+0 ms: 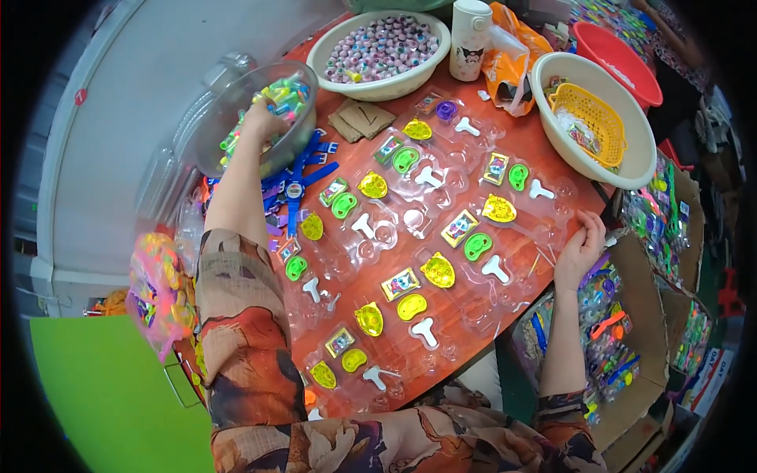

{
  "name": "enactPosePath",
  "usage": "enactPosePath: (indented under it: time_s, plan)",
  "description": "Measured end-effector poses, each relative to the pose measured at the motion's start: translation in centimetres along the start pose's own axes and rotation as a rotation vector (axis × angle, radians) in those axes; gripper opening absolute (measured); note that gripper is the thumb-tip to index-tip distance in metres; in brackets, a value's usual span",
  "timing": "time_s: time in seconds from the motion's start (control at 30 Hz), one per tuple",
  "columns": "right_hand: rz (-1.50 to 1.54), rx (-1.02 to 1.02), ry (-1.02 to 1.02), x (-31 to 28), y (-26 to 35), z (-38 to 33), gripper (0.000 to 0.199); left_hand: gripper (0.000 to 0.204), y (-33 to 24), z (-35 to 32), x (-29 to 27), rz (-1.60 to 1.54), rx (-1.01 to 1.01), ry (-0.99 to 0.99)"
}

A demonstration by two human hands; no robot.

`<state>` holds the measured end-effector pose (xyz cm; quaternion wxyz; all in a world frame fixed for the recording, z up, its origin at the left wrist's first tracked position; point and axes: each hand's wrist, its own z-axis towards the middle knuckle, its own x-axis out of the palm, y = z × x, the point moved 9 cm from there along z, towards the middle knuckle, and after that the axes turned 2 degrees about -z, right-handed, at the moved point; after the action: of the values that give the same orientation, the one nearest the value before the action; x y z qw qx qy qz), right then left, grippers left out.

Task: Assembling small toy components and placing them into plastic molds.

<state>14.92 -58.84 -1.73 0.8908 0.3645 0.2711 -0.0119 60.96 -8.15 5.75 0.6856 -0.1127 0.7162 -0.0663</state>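
Clear plastic bowl (pixel 256 118), far left on the table (pixel 473 315), filled with small multicoloured toy pieces in green, yellow and pink. The left hand (pixel 264 120) is plunged into it; the fingers are buried among the pieces, so whether they are closed on anything cannot be told. The bowl appears to sit at the table's far-left edge, so a hard pull or push of the hand could, in judgement, tip it and spill the pieces.

Near the bowl lie blue toy watches (pixel 298 177). To their right, clear blister trays (pixel 410 229) cover the orange table in rows; their pockets hold yellow shields, green bean-shaped pieces, white T-shaped pieces and small printed cards. Some pockets are unfilled. The forearm crosses the left rows, and a sweep of the sleeve might dislodge seated parts.

The right hand (pixel 582 246) rests at the right table edge, fingers loosely spread and touching the outermost tray, holding nothing.

Far centre, a white basin (pixel 378 49) holds purple-and-white beads. Far right, a cream basin (pixel 595 118) holds a yellow basket (pixel 590 118) and a few packets. Behind it stands a red tub (pixel 619 59). Cardboard boxes (pixel 631 315) at right hold bagged toys.
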Motion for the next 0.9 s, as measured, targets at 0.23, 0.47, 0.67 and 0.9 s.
enactPosePath:
  time_s: [0.23,0.47,0.67,0.9]
  plan:
    - [-0.023,0.019,0.027,-0.2,-1.0,-0.3,0.022,0.077,2.5,-5.6,-5.7,-0.923,-0.165,-0.136]
    - [-0.047,-0.045,-0.010,0.2,-1.1,0.1,0.023,0.078,1.9,-19.2,-9.1,-1.339,-0.010,-0.091]
    - [0.169,0.055,0.044,0.4,-3.4,0.0,0.029,0.088,5.2,-34.2,-6.0,-1.477,0.030,0.037]
    - [0.737,0.175,0.076,-9.1,7.6,-9.4,0.024,0.063,10.2,-52.8,-1.7,-1.748,-0.087,0.100]
